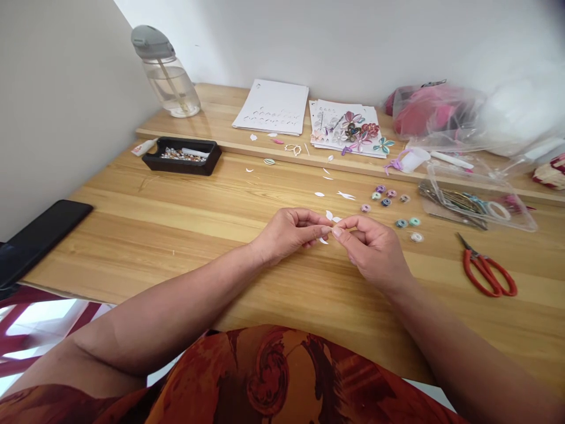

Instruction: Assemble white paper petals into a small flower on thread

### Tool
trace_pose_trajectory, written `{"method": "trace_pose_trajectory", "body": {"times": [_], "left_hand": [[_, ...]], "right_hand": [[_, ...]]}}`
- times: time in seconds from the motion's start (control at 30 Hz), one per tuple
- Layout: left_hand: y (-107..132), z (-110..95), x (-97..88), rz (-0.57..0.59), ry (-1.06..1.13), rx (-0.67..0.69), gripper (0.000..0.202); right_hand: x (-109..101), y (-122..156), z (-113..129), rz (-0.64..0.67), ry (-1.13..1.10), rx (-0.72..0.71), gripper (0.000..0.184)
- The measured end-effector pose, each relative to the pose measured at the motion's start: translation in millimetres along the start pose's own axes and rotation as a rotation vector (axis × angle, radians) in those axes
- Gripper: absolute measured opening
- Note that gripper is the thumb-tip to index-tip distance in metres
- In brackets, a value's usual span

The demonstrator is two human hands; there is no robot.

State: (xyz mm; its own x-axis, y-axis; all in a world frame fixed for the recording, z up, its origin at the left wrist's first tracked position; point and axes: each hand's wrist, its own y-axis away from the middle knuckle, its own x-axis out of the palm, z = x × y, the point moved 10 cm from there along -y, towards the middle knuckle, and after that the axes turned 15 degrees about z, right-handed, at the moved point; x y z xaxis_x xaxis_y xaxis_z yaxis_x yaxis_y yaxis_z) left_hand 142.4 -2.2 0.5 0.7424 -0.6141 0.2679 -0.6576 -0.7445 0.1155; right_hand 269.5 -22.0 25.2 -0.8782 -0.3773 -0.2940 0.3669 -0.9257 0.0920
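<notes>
My left hand point(289, 235) and my right hand point(375, 250) meet fingertip to fingertip above the middle of the wooden table. Both are closed in a pinch, thumbs against index fingers. Whatever they hold is too small to make out. White paper petals point(329, 215) show just behind the fingertips, and another white piece point(323, 241) shows below the left fingers; I cannot tell whether these are held or lie on the table. Farther back are a white leaf-shaped cutout point(319, 194) and a forked white scrap point(346, 195). Several small thread bobbins point(386, 202) lie beyond my right hand.
Red-handled scissors point(489, 274) lie at right, below a clear plastic box point(481, 203) of tools. A black tray point(182, 158) of beads, a water bottle point(168, 76) and a phone point(42, 238) are at left. Cut paper sheets point(273, 103) and wire flowers point(359, 132) occupy the back ledge.
</notes>
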Motion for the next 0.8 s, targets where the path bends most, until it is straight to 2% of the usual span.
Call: {"method": "trace_pose_trajectory", "body": {"times": [0.27, 0.67, 0.8], "left_hand": [[-1.7, -0.8, 2.3, 0.044, 0.03, -0.013, 0.03], [-4.0, 2.5, 1.4, 0.049, 0.082, -0.022, 0.039], [-3.4, 1.7, 2.1, 0.056, 0.045, -0.028, 0.034]], "right_hand": [[-3.6, 0.9, -0.5, -0.024, 0.019, 0.015, 0.021], [-2.5, 0.4, -0.1, -0.016, 0.004, 0.01, 0.02], [-2.3, 0.3, -1.1, -0.017, 0.008, 0.02, 0.022]]}}
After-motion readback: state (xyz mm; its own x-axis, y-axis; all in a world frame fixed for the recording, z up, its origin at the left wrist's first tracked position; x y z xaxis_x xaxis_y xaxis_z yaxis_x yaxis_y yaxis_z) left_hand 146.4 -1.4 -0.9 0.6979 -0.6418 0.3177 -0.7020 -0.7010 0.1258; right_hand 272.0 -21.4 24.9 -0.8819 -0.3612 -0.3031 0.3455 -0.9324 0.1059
